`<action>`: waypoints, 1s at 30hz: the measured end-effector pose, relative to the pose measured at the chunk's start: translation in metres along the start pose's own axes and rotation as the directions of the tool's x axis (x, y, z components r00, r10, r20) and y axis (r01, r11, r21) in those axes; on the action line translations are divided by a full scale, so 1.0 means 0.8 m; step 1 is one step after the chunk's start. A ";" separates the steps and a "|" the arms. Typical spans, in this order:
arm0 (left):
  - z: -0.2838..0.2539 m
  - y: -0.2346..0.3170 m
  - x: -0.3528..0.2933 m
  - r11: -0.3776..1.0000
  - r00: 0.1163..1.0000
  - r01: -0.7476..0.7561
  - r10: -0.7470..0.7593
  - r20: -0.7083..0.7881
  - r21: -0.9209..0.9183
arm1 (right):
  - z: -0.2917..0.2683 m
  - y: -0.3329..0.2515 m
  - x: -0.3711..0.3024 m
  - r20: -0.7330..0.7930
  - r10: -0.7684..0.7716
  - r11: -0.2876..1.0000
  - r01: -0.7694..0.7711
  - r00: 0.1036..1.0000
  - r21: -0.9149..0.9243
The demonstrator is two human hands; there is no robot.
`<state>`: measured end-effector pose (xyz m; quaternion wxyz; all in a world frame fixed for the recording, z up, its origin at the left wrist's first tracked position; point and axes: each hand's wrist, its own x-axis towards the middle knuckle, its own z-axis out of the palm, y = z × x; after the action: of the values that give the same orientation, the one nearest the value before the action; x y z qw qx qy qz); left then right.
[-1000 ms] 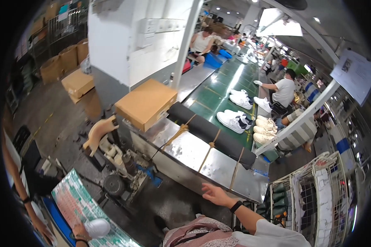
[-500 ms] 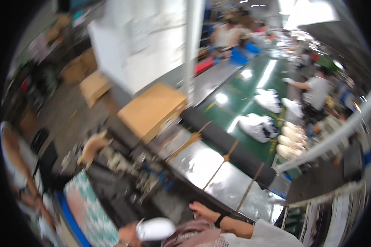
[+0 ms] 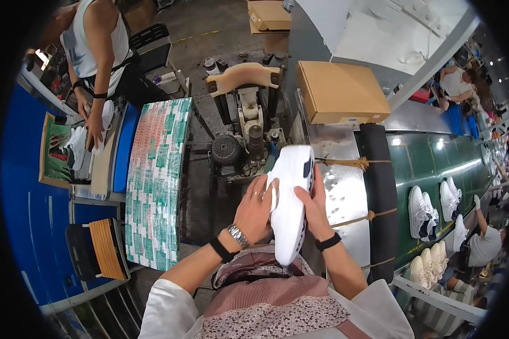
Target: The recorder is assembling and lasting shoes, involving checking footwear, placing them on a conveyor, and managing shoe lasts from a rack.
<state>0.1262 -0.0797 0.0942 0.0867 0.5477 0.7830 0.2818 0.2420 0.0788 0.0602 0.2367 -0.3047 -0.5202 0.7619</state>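
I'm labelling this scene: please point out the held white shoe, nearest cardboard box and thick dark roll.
White shoe (image 3: 290,206): head view, its broad white surface.
Cardboard box (image 3: 342,87): head view, its top face.
Dark roll (image 3: 380,187): head view, its outer surface.

Cardboard box (image 3: 342,90) at 2 o'clock. Machine (image 3: 256,138) with motor at 12. Green conveyor belt (image 3: 430,158) at 3, dark roll (image 3: 377,198) along its near end. Tape-covered table (image 3: 155,183) at 9, chair (image 3: 106,248) at 8.
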 end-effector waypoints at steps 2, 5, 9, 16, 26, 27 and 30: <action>0.001 -0.018 0.014 1.000 1.000 -0.006 0.006 -0.030 -0.018 | 0.027 -0.025 0.021 0.072 -0.232 0.932 0.243 0.970 -0.271; -0.008 -0.045 0.046 0.999 0.986 0.005 -0.014 -0.163 -0.052 | 0.056 -0.051 0.066 0.120 -0.369 0.778 0.377 0.922 -0.503; 0.004 -0.093 0.088 0.991 0.952 -0.098 0.066 -0.299 -0.093 | 0.080 -0.058 0.127 0.227 -0.555 0.440 0.514 0.800 -0.736; 0.056 -0.139 0.083 0.761 0.950 -0.013 -0.192 -0.245 -0.648 | 0.149 -0.091 0.121 0.253 -0.318 0.236 0.335 0.914 -0.912; 0.091 -0.160 0.100 0.668 0.996 0.015 -0.076 -0.048 -0.744 | 0.128 -0.081 0.098 0.263 -0.395 0.235 0.373 0.880 -0.897; 0.104 -0.171 0.095 0.480 0.987 0.057 -0.156 -0.022 -0.875 | 0.128 -0.082 0.093 0.268 -0.396 0.235 0.379 0.878 -0.895; 0.104 -0.153 0.072 0.230 0.993 0.001 -0.116 -0.026 -0.973 | 0.121 -0.079 0.083 0.249 -0.395 0.233 0.359 0.884 -0.904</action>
<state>0.0419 -0.0287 -0.0303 0.3812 0.3326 0.4631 0.7277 0.1289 0.0829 0.1317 0.2032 -0.2617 -0.9126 0.2395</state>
